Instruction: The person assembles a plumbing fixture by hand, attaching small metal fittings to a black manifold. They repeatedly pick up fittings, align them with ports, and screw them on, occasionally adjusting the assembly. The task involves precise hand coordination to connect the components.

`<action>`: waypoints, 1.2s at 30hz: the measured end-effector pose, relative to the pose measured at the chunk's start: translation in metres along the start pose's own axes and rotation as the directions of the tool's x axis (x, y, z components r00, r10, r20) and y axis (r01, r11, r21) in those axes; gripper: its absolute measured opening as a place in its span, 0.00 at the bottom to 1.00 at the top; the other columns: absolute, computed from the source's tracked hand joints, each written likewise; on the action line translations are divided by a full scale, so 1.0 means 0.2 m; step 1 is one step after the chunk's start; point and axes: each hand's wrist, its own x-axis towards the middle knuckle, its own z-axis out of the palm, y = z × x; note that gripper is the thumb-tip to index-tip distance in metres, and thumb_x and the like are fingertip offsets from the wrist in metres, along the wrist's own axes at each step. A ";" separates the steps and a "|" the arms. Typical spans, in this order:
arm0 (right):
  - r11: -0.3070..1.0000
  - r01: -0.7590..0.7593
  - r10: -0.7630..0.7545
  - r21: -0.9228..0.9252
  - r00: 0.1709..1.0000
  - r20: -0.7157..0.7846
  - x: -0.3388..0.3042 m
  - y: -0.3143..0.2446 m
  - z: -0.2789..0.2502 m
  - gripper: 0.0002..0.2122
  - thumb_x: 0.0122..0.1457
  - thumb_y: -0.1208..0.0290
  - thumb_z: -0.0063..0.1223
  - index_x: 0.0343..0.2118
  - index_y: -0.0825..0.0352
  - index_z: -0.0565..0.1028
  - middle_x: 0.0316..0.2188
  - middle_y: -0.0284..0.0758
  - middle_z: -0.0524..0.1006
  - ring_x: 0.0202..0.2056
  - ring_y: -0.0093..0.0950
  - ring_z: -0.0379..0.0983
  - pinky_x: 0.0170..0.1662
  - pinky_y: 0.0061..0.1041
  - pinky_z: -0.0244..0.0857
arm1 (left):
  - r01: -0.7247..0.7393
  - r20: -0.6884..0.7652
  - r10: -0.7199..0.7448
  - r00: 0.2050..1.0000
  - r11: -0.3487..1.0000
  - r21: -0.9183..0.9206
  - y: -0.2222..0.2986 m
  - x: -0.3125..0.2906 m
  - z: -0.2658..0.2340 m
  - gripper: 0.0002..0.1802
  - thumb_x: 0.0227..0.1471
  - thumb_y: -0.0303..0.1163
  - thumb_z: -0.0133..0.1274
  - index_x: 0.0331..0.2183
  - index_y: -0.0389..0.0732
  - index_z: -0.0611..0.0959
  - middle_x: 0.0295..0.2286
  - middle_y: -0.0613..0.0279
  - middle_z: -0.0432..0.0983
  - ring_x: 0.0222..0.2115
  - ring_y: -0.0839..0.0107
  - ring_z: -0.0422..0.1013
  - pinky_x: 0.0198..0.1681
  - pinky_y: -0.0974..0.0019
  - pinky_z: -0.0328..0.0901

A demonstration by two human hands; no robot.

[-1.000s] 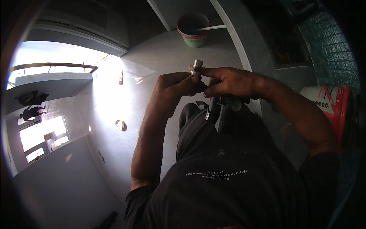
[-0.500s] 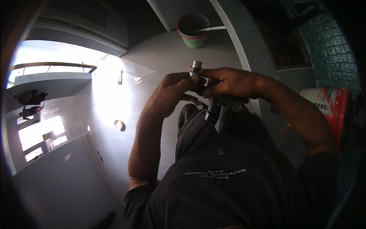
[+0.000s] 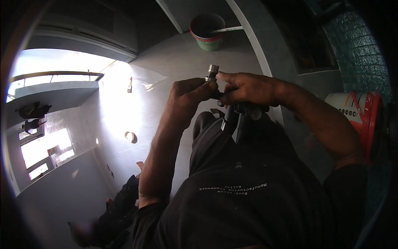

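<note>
In front of my body, both hands meet at a small threaded metal fitting, its silvery threaded end pointing away from me. My left hand is closed on its lower part, thumb and curled fingers gripping it. From the other side my right hand is closed, its forefinger stretched along the fitting and the other fingers bent beneath. The lower part of the fitting is dark and mostly hidden by fingers. Just below the hands, dark tube-like objects lie against my lap, one with a shiny metal edge.
Beyond the hands stands a green bucket with a red rim and a white-handled tool in it. A white and red bucket is at right. A brush and a small round container lie left. Another person is low left.
Another person in dark clothes has come into view at the lower left. My right fingers have shifted slightly around the fitting, while both hands remain in nearly the same place.
</note>
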 end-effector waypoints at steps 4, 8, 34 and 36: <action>1.000 0.000 0.000 -0.018 1.000 0.012 0.02 0.02 -0.01 0.46 0.63 0.56 0.60 0.72 0.77 0.45 0.44 0.49 0.80 0.40 0.33 0.79 0.45 0.30 0.73 | -0.065 -0.124 0.081 0.989 0.989 0.133 -0.02 0.00 0.04 0.20 0.59 0.40 0.59 0.35 0.28 0.88 0.26 0.51 0.83 0.29 0.71 0.77 0.37 0.65 0.70; 1.000 -0.012 0.012 -0.017 1.000 0.008 0.04 0.03 -0.02 0.45 0.64 0.55 0.59 0.72 0.77 0.46 0.45 0.49 0.79 0.41 0.33 0.79 0.45 0.30 0.73 | -0.042 -0.194 0.100 0.976 0.958 0.285 -0.03 0.01 0.05 0.21 0.58 0.41 0.59 0.33 0.28 0.88 0.22 0.52 0.81 0.24 0.72 0.75 0.30 0.64 0.68; 0.911 0.332 -0.382 -0.244 0.462 -0.800 0.08 0.03 -0.24 0.30 0.72 0.54 0.47 0.69 0.71 0.60 0.38 0.38 0.81 0.38 0.26 0.78 0.43 0.28 0.73 | -0.017 -0.084 -0.091 0.992 0.572 -0.820 -0.24 0.23 0.04 0.23 0.72 0.48 0.40 0.40 0.35 0.76 0.28 0.59 0.71 0.34 0.63 0.70 0.51 0.50 0.68; 0.880 0.472 -0.238 -0.042 0.363 -0.901 -0.02 0.14 -0.27 0.27 0.72 0.53 0.46 0.66 0.69 0.66 0.38 0.38 0.81 0.38 0.26 0.79 0.41 0.29 0.75 | -0.023 -0.050 -0.036 0.998 0.540 -0.841 -0.27 0.24 0.01 0.23 0.72 0.47 0.41 0.40 0.35 0.76 0.28 0.59 0.71 0.34 0.64 0.70 0.51 0.52 0.68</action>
